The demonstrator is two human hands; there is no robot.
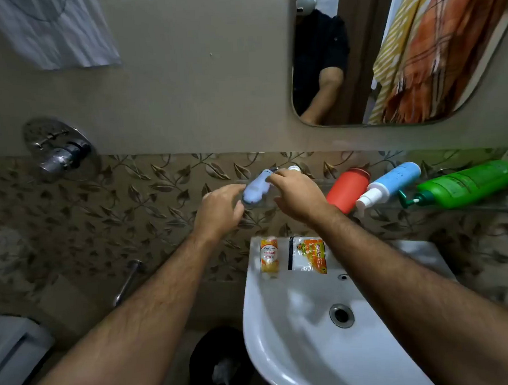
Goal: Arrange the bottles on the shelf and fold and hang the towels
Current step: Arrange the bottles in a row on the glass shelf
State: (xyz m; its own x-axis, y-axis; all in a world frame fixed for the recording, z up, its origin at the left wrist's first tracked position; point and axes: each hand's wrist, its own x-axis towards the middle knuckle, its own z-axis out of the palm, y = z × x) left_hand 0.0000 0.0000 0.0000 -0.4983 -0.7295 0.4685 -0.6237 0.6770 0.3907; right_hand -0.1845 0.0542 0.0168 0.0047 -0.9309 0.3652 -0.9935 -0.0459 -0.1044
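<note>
The small white bottle [257, 189] lies at the left end of the glass shelf [320, 180] above the basin [284, 338], partly blurred. The right hand [295, 194] reaches over it, and its fingertips appear to pinch the bottle near the upper, narrower end, so that grip is closed lightly around it. The left hand [220, 210] comes in from the left with fingers loosely extended toward the bottle's wider lower end; whether they touch it I cannot tell, and this hand holds nothing firmly.

The bottle looks like light, stiff plastic, smooth and likely a little slippery, so a hold round the waist, where it narrows, should be safer than one at the rounded end. It seems small enough for one hand; the second hand can steady its base while it is stood upright. The glass shelf calls for a gentle set-down.

Further right on the shelf three more bottles lie tipped over, close together: a red bottle [348, 189], a blue bottle [393, 182] with a white pump, and a large green bottle [467, 184] with a dark pump. The green one is probably the heaviest and is best taken round the body, not by the pump. A white cap [294, 168] shows just behind the right hand. Towels [433, 50] appear in the mirror [323, 71].
</note>
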